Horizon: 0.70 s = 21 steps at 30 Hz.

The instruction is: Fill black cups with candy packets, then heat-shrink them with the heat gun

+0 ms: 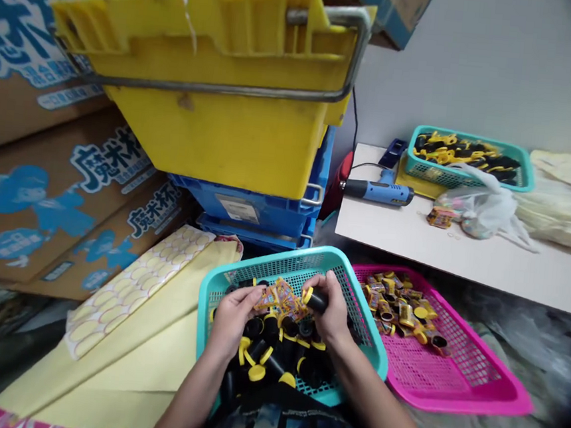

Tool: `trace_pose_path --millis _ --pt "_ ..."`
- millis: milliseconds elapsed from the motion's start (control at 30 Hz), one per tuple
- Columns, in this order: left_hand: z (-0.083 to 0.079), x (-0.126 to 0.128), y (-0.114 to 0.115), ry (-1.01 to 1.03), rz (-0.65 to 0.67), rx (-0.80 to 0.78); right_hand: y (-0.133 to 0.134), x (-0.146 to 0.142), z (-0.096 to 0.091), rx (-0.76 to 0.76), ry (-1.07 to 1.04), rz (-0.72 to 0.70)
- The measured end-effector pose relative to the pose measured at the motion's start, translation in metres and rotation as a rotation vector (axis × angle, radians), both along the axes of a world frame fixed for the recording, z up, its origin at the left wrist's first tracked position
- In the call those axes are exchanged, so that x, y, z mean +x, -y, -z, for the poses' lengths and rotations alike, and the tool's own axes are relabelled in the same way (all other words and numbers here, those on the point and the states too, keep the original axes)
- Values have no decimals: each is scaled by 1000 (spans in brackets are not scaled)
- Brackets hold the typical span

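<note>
My left hand (pixel 230 316) pinches a strip of small orange printed labels (pixel 278 298) over a teal mesh basket (pixel 355 333). My right hand (pixel 331 314) grips a black tube with a yellow cap (pixel 314 299), held on its side next to the strip. Several more black tubes with yellow caps (pixel 273 359) lie heaped in the basket under both hands.
A pink mesh basket (pixel 451 382) with several labelled tubes sits to the right. Yellow sticker sheets (pixel 125 333) lie left. Behind stand a yellow crate (pixel 223 128), blue crates (pixel 260 208) and cardboard boxes (pixel 44 173). A white board (pixel 462 249) carries a blue tool (pixel 380 191), a plastic bag (pixel 480 208), another teal basket (pixel 470 160).
</note>
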<state>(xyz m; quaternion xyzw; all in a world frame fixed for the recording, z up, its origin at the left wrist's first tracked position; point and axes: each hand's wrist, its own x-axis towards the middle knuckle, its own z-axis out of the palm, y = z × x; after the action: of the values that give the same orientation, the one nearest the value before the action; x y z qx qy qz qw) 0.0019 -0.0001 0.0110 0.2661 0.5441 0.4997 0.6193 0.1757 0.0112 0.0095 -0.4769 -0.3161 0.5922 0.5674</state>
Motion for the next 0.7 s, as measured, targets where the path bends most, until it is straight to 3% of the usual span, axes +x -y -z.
trace_pose_path --millis 67,200,267,433,700 --pt "-2 -1 0 -4 -18 -9 -3 2 -5 -16 -83 -56" --pt "-6 2 -1 -21 -22 -12 -2 9 -14 -39 -208 -342" --pt "-7 3 -1 -33 -9 2 0 12 -16 -14 -199 -420" --pt "-8 5 0 -54 4 8 3 18 -18 63 -137 -364" --pt "-4 2 3 -21 -1 7 5 17 -11 36 294 -269"
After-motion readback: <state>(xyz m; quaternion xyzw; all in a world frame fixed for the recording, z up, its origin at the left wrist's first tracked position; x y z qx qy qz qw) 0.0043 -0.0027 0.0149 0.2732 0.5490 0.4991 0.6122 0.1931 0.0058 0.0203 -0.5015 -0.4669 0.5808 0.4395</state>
